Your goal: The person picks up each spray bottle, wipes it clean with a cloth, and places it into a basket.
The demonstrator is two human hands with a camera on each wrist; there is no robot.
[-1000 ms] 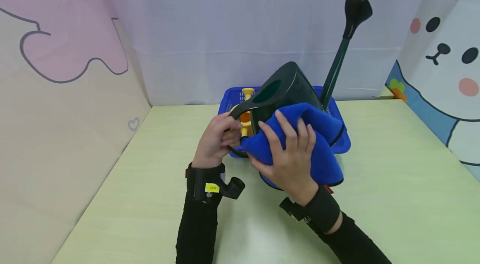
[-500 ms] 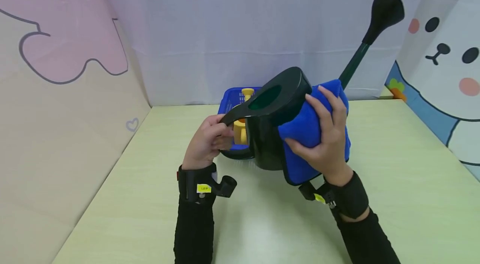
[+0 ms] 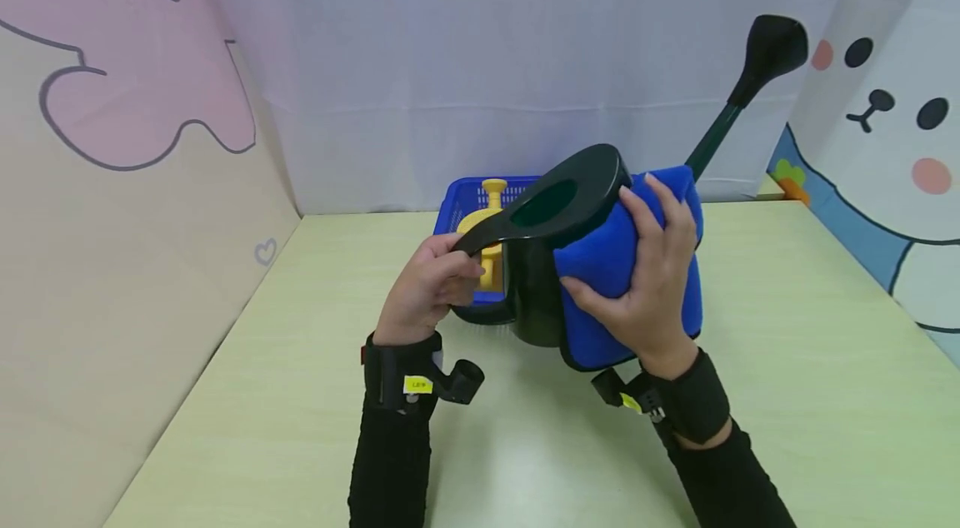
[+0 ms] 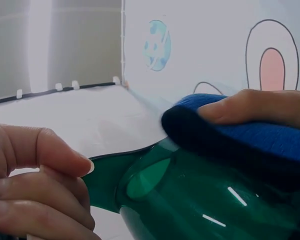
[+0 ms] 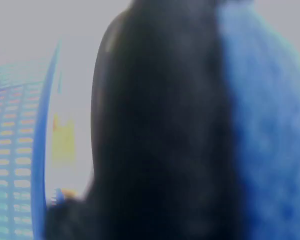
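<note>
A dark green watering can (image 3: 537, 295) is held up over the table, its long spout slanting to the upper right and ending in a black head (image 3: 777, 45). My left hand (image 3: 429, 286) grips the can's handle (image 3: 487, 231) on the left. My right hand (image 3: 652, 286) holds a blue cloth (image 3: 600, 261) with dark edging against the can's right side, thumb and fingers spread over it. In the left wrist view the glossy green body (image 4: 215, 200) shows close up, with the cloth (image 4: 270, 135) lying over it.
Behind the can a blue plastic basket (image 3: 456, 203) stands at the table's back edge, holding a yellow toy-like object (image 3: 493, 193). A white curtain (image 3: 480, 53) hangs behind. Printed cartoon panels flank the light table (image 3: 262, 395).
My right hand and the cloth have moved right across the can, baring its front. The can has turned and its spout swung right. The left hand keeps its grip on the handle.
</note>
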